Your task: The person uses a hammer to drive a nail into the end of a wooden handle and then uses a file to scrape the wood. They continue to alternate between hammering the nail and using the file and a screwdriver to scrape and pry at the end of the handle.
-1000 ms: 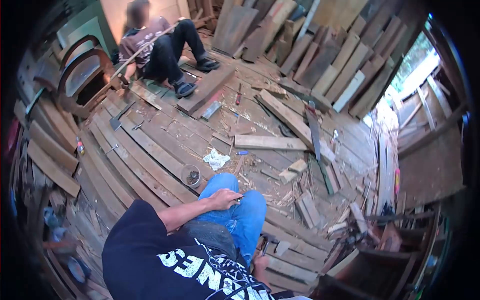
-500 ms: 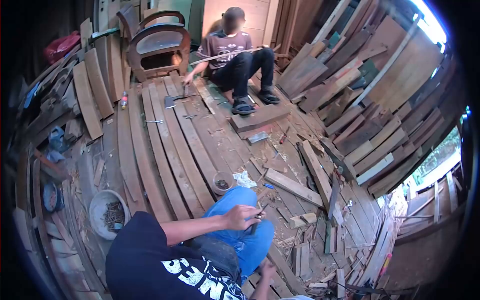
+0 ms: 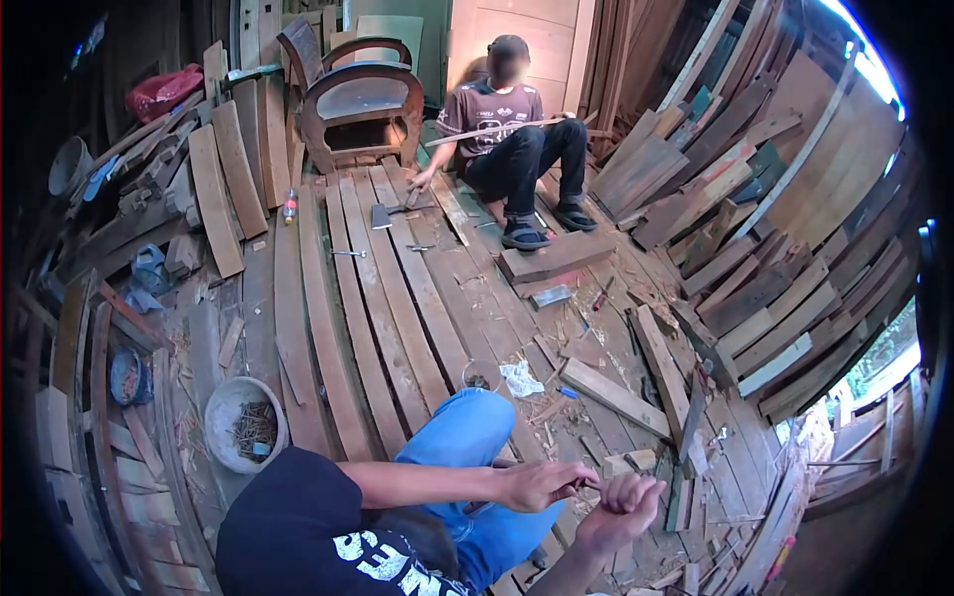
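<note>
My left hand (image 3: 542, 486) is closed in a pinch over my bent knee in blue jeans (image 3: 467, 432). Between it and my right hand (image 3: 621, 512) is a small, thin dark piece (image 3: 587, 485), too small to identify. The fingers of my right hand are curled at the other side of it, and what they grip is hidden. Beyond my knee lie a clear cup (image 3: 482, 374) and a crumpled white cloth (image 3: 521, 378) on the plank floor.
A seated person (image 3: 507, 134) holds a long thin strip and touches a hatchet (image 3: 383, 216). A basin of nails (image 3: 221, 429) stands at left, near long boards (image 3: 328, 328). Wood blocks (image 3: 616, 397) lie at right; an armchair frame (image 3: 363, 114) stands behind.
My right hand has come up from low beside my leg to meet my left hand, which has moved right and down. The view has shifted, so the surroundings appear further right.
</note>
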The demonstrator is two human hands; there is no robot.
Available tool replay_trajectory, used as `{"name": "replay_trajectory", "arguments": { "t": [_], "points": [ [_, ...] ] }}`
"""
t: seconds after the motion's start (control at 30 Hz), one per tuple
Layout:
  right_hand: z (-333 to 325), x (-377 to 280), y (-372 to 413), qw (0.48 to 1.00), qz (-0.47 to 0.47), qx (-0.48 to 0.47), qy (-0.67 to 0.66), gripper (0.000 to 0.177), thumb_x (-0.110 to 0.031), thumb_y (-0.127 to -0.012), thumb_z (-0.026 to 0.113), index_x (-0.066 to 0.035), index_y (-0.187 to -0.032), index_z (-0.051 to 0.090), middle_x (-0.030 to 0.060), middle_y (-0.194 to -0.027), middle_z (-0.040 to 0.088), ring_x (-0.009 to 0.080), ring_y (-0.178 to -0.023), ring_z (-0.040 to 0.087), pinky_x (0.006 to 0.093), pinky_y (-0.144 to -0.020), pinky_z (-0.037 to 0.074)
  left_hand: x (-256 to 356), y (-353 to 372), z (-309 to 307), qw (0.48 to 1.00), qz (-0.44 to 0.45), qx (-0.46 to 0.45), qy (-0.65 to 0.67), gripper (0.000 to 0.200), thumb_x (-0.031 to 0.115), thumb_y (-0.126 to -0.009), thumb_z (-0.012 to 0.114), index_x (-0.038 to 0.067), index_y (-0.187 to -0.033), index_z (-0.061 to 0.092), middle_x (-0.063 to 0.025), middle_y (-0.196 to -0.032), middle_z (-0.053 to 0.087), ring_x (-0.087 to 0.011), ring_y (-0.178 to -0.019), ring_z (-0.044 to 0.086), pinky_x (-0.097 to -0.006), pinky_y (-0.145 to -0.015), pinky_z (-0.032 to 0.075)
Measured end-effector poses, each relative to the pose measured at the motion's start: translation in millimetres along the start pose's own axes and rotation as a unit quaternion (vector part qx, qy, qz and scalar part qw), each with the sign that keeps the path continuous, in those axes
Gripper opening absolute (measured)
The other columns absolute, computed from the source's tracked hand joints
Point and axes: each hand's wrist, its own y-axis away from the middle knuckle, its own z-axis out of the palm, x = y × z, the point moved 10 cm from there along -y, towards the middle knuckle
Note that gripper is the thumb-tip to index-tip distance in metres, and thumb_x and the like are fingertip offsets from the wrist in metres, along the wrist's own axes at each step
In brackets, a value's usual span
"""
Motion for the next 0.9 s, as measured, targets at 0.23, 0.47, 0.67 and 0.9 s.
{"name": "replay_trajectory", "arguments": {
  "t": [0.23, 0.47, 0.67, 0.9],
  "points": [
    [-43, 6, -13, 0.990, -0.093, 0.072, -0.071, 0.052, -0.028, -0.103, 0.036, -0.015, -0.055, 0.021, -0.0057, -0.046, 0.015, 0.0056, -0.039, 0.006, 0.0261, -0.036, 0.008, -25, -10, 8, 0.998, -0.036, 0.029, 0.041, 0.031, 0.030, -0.100, 0.039, 0.002, -0.107, 0.052, -0.0133, -0.071, 0.056, -0.0332, -0.062, 0.059, -0.0383, -0.057, 0.045],
    [-86, 31, 7, 0.993, -0.078, 0.082, -0.024, 0.050, -0.017, -0.101, 0.038, -0.014, -0.053, 0.023, -0.0048, -0.045, 0.018, 0.0050, -0.037, 0.009, 0.0257, -0.035, 0.010, -88, 13, 72, 0.957, -0.130, -0.152, 0.209, 0.036, 0.030, -0.103, 0.033, 0.001, -0.086, 0.047, -0.0115, -0.062, 0.046, -0.0283, -0.058, 0.046, -0.0363, -0.058, 0.039],
    [-81, 48, 32, 0.992, 0.024, 0.111, 0.048, 0.045, -0.012, -0.097, 0.040, -0.014, -0.055, 0.025, -0.0022, -0.044, 0.022, 0.0076, -0.039, 0.014, 0.0279, -0.038, 0.018, -108, 61, 102, 0.877, -0.291, -0.217, 0.315, 0.052, 0.042, -0.102, 0.031, 0.003, -0.070, 0.046, 0.0006, -0.060, 0.043, -0.0115, -0.058, 0.040, -0.0301, -0.057, 0.038],
    [-86, 46, 38, 1.000, -0.021, -0.021, -0.003, 0.047, -0.016, -0.100, 0.040, -0.012, -0.055, 0.026, -0.0050, -0.045, 0.019, 0.0055, -0.037, 0.010, 0.0266, -0.035, 0.011, -105, 82, 125, 0.799, -0.363, -0.275, 0.393, 0.044, 0.037, -0.103, 0.032, 0.005, -0.077, 0.046, 0.0003, -0.063, 0.042, -0.0117, -0.059, 0.040, -0.0284, -0.056, 0.038]
  ]
}}
